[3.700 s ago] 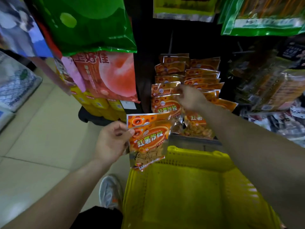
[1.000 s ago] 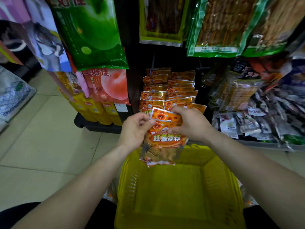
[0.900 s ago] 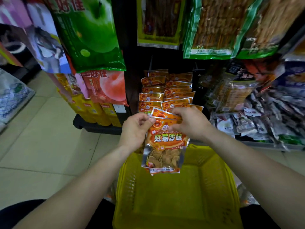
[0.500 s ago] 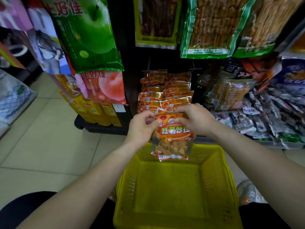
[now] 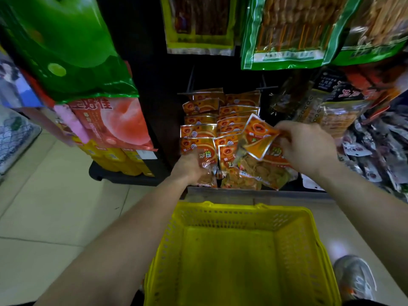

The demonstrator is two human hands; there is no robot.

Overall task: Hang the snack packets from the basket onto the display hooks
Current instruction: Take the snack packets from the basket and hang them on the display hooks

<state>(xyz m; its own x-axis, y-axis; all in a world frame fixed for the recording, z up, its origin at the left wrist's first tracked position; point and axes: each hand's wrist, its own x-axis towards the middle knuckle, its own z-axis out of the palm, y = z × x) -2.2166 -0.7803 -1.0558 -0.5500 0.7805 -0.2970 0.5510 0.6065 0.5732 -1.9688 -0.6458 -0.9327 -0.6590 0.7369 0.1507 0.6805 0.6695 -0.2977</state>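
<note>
My right hand [image 5: 309,149] grips an orange snack packet [image 5: 257,138] by its top, tilted, in front of the right row of the same orange packets [image 5: 240,107] hanging on black display hooks [image 5: 191,85]. My left hand [image 5: 188,167] holds the lower part of the front hanging packet [image 5: 204,154] in the left row. Below my arms sits the yellow plastic basket [image 5: 242,209]; no packets show on its visible floor.
Large green bags [image 5: 284,29] hang above, and a pink peach bag [image 5: 114,122] hangs at the left. Dark and silver packets [image 5: 375,149] crowd the right shelf. A grey shoe [image 5: 355,281] stands beside the basket. Tiled floor [image 5: 44,206] lies to the left.
Both hands held one packet over the basket. Now my right hand alone has carried it up to the right row, tilted; my left hand let go and took the left row's front packet.
</note>
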